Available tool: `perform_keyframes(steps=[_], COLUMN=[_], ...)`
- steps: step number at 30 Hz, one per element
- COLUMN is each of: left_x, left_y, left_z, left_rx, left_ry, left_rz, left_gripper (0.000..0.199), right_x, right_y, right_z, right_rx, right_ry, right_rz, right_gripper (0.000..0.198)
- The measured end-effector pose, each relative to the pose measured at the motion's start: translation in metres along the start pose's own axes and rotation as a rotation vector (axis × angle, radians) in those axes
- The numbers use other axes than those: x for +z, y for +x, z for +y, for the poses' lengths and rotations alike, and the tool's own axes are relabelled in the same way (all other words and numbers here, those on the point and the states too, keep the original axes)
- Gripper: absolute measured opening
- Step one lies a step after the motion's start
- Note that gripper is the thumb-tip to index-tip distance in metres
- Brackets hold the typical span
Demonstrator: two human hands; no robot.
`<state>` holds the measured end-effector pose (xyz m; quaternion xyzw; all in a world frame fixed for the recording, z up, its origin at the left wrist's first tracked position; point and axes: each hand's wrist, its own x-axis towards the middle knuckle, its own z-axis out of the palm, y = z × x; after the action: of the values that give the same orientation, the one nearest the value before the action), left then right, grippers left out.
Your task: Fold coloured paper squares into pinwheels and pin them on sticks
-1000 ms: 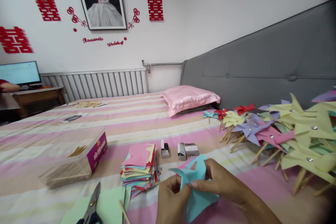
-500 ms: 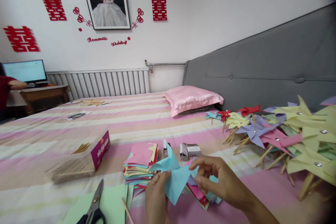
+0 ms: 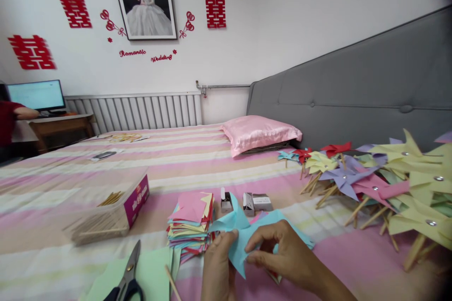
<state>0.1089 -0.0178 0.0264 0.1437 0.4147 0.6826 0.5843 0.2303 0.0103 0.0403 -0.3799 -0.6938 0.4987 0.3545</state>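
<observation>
A light blue paper pinwheel, partly folded, is pinched at its middle by my left hand. My right hand has thumb and forefinger closed at the pinwheel's lower right side. One blue blade stands up on the left; more blue paper shows behind my right fingers. Just left of my hands rises a stack of coloured paper pieces. Scissors lie slightly open on green paper sheets, with a thin wooden stick beside them.
A clear plastic box of sticks stands left on the striped bed. Small boxes sit beyond my hands. Several finished pinwheels are heaped right, near the grey headboard. A pink pillow lies behind; a person's arm shows far left.
My right hand has moved down and left, from the pinwheel's right blade toward its lower part. Blue paper on the right now spreads out behind my hand. My left hand keeps its hold.
</observation>
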Motion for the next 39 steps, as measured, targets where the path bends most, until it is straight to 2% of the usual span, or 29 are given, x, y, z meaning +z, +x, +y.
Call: perform_keyframes(steps=[10, 17, 23, 27, 31, 39], left_x=[-0.004, -0.003, -0.007, -0.006, -0.002, -0.001], left_y=[0.005, 0.006, 0.009, 0.008, 0.005, 0.002], left_z=[-0.004, -0.007, -0.009, -0.009, -0.007, -0.004], left_rx=[0.111, 0.212, 0.292, 0.334, 0.357, 0.375], left_ry=[0.13, 0.244, 0.388, 0.438, 0.485, 0.558], left_rz=[-0.014, -0.027, -0.03, -0.059, -0.067, -0.09], left_gripper=[0.008, 0.016, 0.022, 0.017, 0.018, 0.017], right_x=[0.003, 0.002, 0.001, -0.001, -0.005, -0.008], right_y=[0.007, 0.008, 0.009, 0.009, 0.009, 0.009], right_z=[0.006, 0.009, 0.013, 0.012, 0.009, 0.008], right_rx=[-0.069, -0.019, -0.014, -0.047, -0.088, -0.059], right_ry=[-0.027, -0.016, -0.028, -0.034, -0.019, 0.024], right_rz=[0.161, 0.224, 0.24, 0.241, 0.209, 0.195], right_gripper=[0.022, 0.018, 0.018, 0.017, 0.02, 0.028])
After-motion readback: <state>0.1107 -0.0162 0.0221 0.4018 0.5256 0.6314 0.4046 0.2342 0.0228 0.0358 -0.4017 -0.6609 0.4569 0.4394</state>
